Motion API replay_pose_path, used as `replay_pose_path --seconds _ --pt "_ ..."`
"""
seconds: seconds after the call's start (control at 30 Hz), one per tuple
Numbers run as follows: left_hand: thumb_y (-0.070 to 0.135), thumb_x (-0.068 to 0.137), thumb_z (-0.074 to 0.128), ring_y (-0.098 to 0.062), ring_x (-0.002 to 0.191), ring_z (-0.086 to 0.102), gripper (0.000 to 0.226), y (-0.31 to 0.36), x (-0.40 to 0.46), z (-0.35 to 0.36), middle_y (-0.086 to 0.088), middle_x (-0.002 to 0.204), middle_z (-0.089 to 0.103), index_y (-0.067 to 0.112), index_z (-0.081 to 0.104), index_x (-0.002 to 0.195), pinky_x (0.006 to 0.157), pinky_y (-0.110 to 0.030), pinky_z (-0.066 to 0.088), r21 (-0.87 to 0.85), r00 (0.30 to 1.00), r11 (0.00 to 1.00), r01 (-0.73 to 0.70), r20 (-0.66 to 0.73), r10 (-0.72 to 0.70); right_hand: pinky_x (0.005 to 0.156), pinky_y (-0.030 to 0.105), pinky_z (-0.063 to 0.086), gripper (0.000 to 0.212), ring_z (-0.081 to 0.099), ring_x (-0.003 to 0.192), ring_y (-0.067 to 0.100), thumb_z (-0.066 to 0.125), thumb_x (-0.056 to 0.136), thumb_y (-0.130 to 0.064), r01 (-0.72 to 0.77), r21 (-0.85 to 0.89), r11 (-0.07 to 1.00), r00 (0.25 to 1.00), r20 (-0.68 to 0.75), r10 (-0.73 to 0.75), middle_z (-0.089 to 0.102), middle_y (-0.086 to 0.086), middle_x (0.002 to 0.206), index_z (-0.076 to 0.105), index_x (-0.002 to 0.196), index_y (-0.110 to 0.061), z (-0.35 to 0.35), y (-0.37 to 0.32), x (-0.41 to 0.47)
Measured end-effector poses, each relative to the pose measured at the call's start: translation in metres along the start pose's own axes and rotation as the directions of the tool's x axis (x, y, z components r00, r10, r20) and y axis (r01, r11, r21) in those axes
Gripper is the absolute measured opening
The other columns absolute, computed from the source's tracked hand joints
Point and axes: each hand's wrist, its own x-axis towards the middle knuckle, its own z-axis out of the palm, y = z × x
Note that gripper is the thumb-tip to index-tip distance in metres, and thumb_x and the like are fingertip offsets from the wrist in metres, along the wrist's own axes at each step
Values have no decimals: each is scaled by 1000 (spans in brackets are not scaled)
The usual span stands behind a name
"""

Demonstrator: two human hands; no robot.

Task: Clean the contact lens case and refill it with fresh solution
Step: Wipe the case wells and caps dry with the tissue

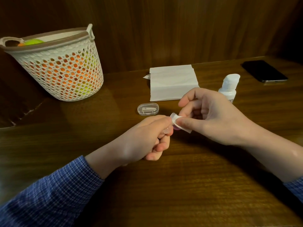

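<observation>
My left hand [147, 138] pinches a small contact lens case [170, 131] just above the wooden table; only a clear and pinkish bit shows between the fingertips. My right hand [211, 118] pinches a small folded white tissue piece [177, 119] and presses it against the case. A white solution bottle [228, 87] stands behind my right hand, partly hidden by it. A clear oval plastic box [148, 109] with small tools inside lies on the table just beyond my left hand.
A folded white tissue sheet [173, 82] lies at the back centre. A white perforated basket [55, 66] with orange and green things stands at the back left. A black phone [264, 71] lies at the back right. A wooden wall rises behind the table [164, 185].
</observation>
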Motion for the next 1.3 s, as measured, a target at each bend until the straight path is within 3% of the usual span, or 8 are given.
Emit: replay_pose_path --seconds 0.27,0.4,0.63,0.87,1.0,1.07,1.2,1.3 --pt "20 111 26 -7 28 42 39 -3 2 1 -1 48 48 9 40 77 30 -14 30 -84 999 996 -16 39 19 74 28 63 31 76 75 13 84 80 -21 -89 -30 996 996 -25 88 79 -7 77 62 102 -19 1 2 1" --pt "46 105 33 -4 39 37 51 -11 -5 6 8 46 43 28 50 60 39 -21 31 107 988 990 -97 -108 109 66 18 59 32 74 71 9 86 79 -21 -18 -25 1000 995 -103 15 77 -9 77 61 99 -21 9 4 -2" --pt "47 104 27 6 42 46 31 -15 -7 3 28 53 52 39 39 76 42 -11 37 358 985 925 -127 -63 160 65 14 55 32 69 75 4 86 79 -31 32 -183 983 981 -182 -66 71 -13 77 57 93 -33 17 10 -5" --pt "40 109 32 -2 33 33 61 -14 6 -5 7 41 40 29 55 54 36 -17 26 -120 999 992 44 10 -43 78 13 52 35 64 89 -1 82 84 -22 228 -375 898 945 -138 -297 65 -17 82 56 106 -29 16 9 -5" --pt "31 107 29 -8 35 33 37 -5 4 -27 2 57 34 15 44 76 34 -20 20 -40 988 992 122 99 -117 70 10 52 25 70 78 -1 78 89 -16 136 -82 987 980 -138 -146 71 -6 79 66 110 -22 4 9 -3" --pt "34 103 31 -9 38 31 35 -3 0 -36 0 61 33 13 44 79 39 -26 13 -43 985 991 124 130 -118 72 11 52 22 73 80 3 75 91 -19 8 58 998 999 -40 -6 75 -4 84 70 112 -26 -2 7 -1" --pt "31 107 26 -9 39 31 38 -4 0 -37 -1 60 35 13 43 78 42 -29 13 -38 973 992 118 206 -107 82 35 60 20 71 97 27 72 89 -31 -161 100 982 951 282 127 77 12 100 80 105 -22 -4 4 0" --pt "35 101 31 -10 41 32 34 -6 1 -37 -2 61 34 13 44 78 42 -29 15 -25 962 993 115 253 -105 68 11 52 20 71 86 -4 70 95 -22 -226 154 962 921 357 159 78 10 91 80 99 -5 -3 3 -1"
